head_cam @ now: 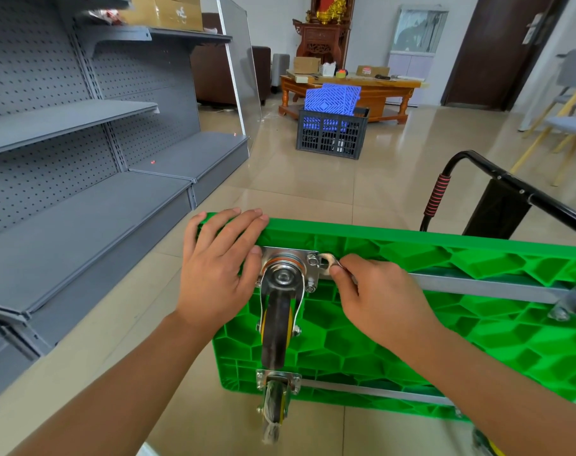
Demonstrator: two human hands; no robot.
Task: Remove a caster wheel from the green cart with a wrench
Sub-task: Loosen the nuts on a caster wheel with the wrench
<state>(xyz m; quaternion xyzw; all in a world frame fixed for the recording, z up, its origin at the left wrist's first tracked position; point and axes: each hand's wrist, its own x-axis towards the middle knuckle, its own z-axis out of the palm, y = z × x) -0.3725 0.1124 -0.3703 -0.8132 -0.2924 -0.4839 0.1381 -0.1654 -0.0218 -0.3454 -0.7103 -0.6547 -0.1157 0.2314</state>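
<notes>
- Steadying the upended green cart [444,255], the left hand [214,268] lies flat along its stiff plastic rim.
- The right hand [375,291] pinches a slim steel wrench [329,261] at a plate bolt; the caster wheel [276,327] looks heavy.

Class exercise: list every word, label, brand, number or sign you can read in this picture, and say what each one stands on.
None can be read.
Cardboard box on the wooden table: red label, too blurred.
Cardboard box on the grey shelving: pale mark, unreadable.
Green cart, caster wheel, wrench: no text shows.

Wrench [333,264] handle hidden inside the right hand [377,299]; green cart [477,324] cut off at the right edge; far caster [573,301] blurred.
</notes>
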